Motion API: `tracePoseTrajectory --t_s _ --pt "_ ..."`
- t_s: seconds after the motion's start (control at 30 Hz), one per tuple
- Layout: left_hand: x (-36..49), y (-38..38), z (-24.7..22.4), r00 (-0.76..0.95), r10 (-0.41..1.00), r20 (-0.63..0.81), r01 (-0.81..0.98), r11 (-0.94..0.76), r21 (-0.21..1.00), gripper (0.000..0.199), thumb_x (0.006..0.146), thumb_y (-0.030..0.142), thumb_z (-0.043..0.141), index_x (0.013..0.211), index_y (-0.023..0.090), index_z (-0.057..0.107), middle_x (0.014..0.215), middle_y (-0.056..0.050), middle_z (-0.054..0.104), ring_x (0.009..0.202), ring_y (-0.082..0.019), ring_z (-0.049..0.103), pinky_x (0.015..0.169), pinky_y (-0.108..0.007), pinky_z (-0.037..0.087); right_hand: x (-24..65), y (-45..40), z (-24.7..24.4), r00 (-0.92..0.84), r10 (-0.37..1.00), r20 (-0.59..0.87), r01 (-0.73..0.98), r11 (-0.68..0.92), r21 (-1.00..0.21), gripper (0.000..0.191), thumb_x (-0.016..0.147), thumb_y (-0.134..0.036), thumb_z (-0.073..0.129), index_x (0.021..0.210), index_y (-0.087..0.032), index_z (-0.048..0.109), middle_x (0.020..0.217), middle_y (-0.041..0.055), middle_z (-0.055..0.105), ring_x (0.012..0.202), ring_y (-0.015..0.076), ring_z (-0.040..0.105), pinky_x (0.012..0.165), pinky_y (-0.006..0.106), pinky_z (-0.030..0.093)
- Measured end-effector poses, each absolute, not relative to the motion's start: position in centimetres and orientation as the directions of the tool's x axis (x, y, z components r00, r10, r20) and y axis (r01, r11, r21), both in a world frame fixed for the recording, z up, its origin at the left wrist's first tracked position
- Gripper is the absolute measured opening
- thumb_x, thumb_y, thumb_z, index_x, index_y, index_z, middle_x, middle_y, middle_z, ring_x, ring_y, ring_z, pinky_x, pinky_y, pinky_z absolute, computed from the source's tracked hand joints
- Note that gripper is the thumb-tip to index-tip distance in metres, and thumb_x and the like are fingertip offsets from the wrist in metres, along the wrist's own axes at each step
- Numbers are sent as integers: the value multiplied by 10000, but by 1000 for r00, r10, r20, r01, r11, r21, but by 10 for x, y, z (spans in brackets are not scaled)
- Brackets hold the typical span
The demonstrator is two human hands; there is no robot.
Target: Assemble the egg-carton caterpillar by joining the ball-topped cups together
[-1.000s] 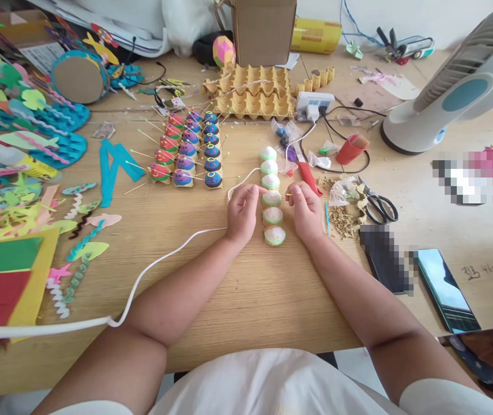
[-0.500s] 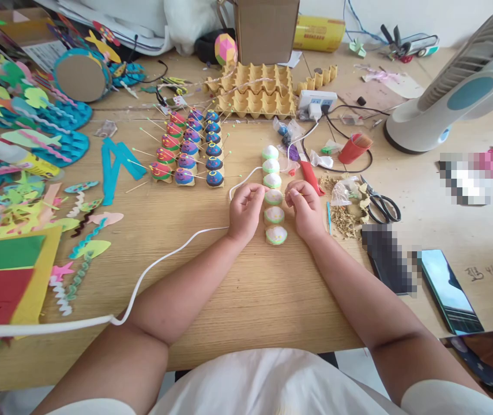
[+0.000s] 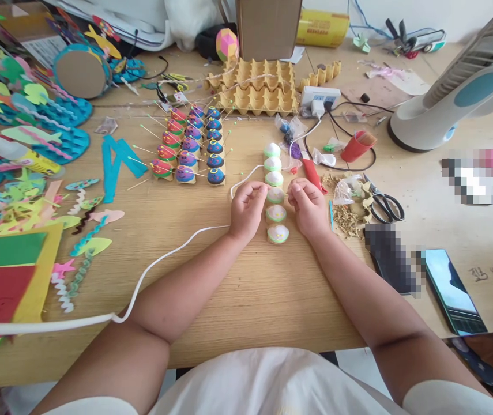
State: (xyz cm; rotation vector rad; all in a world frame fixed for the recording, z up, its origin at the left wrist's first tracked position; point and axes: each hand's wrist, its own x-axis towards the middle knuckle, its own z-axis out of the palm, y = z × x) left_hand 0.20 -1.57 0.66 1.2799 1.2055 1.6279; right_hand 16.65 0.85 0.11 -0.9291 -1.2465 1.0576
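A single row of white clay-like domes with green rims, the nearer ones dotted yellow, runs away from me; the nearest dome is at the front end. My left hand is closed on the row's left side, thumb and index fingertips pinched close beside the middle dome. Opposite it, my right hand is closed too, fingertips together just right of the row. Whatever the fingers of either hand pinch is too small or hidden to make out.
Painted egg-carton pieces with pins stand behind left. Egg trays, a power strip and a fan are at the back. Scissors and a phone lie right. A white cable crosses left.
The view has shifted slightly. Both hands stay pinched beside the row, with my right fingers turned a little; little else differs.
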Motion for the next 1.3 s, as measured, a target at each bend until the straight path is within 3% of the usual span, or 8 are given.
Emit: tracePoseTrajectory --t_s 0.1,0.27,0.4,0.57,0.93,1.1,1.3 --pt "2 -16 5 -228 921 316 28 -318 948 361 1032 590 715 939 249 794 995 -36 825 999 -203 731 904 -331 540 167 8 1 12 955 295 -70 295 -953 530 933 -725 791 765 -235 679 895 7 627 741 126 500 676 305 448" --pt "1 -17 5 -206 917 340 57 -336 940 350 1048 578 700 944 255 789 1008 -37 829 1010 -211 732 889 -338 536 166 9 3 -2 957 289 -107 287 -952 488 833 -722 895 864 -257 750 926 1 657 760 131 528 711 312 497" --pt "1 -16 6 -219 920 326 31 -327 944 355 1036 586 708 938 256 791 997 -35 825 1002 -206 735 894 -334 535 166 9 5 -11 952 306 -94 303 -948 510 905 -721 829 763 -240 735 917 12 638 765 129 544 715 318 504" --pt "1 -16 6 -208 921 329 49 -326 944 374 1037 614 700 948 262 788 1010 -38 823 1020 -214 736 909 -344 542 167 8 6 -35 946 323 -83 319 -944 469 892 -701 854 821 -252 743 921 12 654 793 144 570 743 328 536" --pt "0 -17 2 -156 912 380 69 -374 925 346 1054 587 701 989 260 794 1047 -62 810 1059 -232 720 927 -358 557 166 8 5 -16 956 294 -21 293 -956 625 948 -825 695 748 -237 618 879 22 618 726 133 492 629 305 463" --pt "0 -17 2 -163 919 359 76 -351 933 379 1038 629 701 979 267 793 1039 -56 808 1061 -231 720 940 -359 557 165 8 5 -13 961 276 -108 273 -956 570 875 -795 813 813 -251 652 912 5 613 714 123 465 617 292 429" --pt "1 -18 3 -170 915 365 69 -358 931 322 1054 568 708 986 265 797 1046 -60 811 1061 -234 724 942 -368 566 166 7 6 -34 958 286 -47 284 -958 566 958 -783 723 784 -245 694 913 18 634 715 130 480 640 310 439"
